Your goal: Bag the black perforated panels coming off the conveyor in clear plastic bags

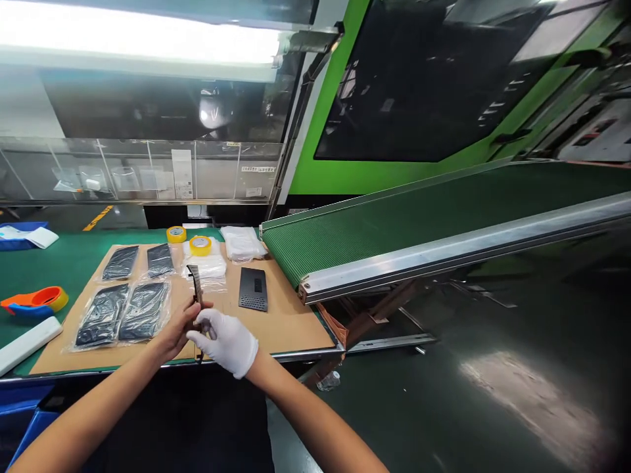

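My bare left hand (180, 328) and my white-gloved right hand (224, 341) are both closed on a thin black plastic panel (196, 281), held on edge above the front of the table. Its narrow side faces me, so its broad face is hidden. A similar black panel (253, 289) with a slot and rows of small holes lies flat on the cardboard (290, 322) to the right. On the left, several black panels in clear plastic bags (144, 312) lie in two rows. Behind my hands is a stack of clear bags (210, 268).
A green conveyor belt (394, 223) slopes down to the table's right edge. Yellow tape rolls (200, 246) and folded white bags (242, 243) sit at the back. An orange and blue tape dispenser (37, 302) and a white bar (29, 345) lie left. A lamp (138, 43) hangs above.
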`<act>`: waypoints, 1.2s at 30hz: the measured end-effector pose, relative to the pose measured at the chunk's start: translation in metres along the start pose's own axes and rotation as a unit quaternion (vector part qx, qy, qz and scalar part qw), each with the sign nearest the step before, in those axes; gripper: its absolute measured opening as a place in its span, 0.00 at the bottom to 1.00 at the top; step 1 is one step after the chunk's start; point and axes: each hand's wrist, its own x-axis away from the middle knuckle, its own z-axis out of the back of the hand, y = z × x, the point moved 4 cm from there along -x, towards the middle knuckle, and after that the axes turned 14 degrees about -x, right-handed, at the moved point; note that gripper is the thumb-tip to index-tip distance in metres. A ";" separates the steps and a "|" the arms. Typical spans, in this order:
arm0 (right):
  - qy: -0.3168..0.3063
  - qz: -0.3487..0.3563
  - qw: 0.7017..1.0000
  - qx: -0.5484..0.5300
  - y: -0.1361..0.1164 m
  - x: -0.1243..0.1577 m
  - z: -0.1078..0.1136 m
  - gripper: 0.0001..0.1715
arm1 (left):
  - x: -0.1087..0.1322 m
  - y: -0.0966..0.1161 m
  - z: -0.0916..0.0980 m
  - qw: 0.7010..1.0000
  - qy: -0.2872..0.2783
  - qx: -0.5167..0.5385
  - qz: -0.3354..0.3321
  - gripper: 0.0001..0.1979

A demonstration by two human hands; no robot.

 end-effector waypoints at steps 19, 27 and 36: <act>-0.335 0.199 0.917 0.087 -0.002 -0.087 0.030 0.57 | -0.002 -0.012 0.015 0.905 -0.322 0.072 0.269 0.48; -0.333 0.131 0.933 0.037 0.041 -0.060 0.008 0.58 | -0.005 -0.028 0.007 0.887 -0.265 0.017 0.378 0.48; -0.317 0.124 0.940 -0.024 0.058 -0.051 0.014 0.52 | -0.009 -0.034 0.000 0.858 -0.292 0.035 0.421 0.47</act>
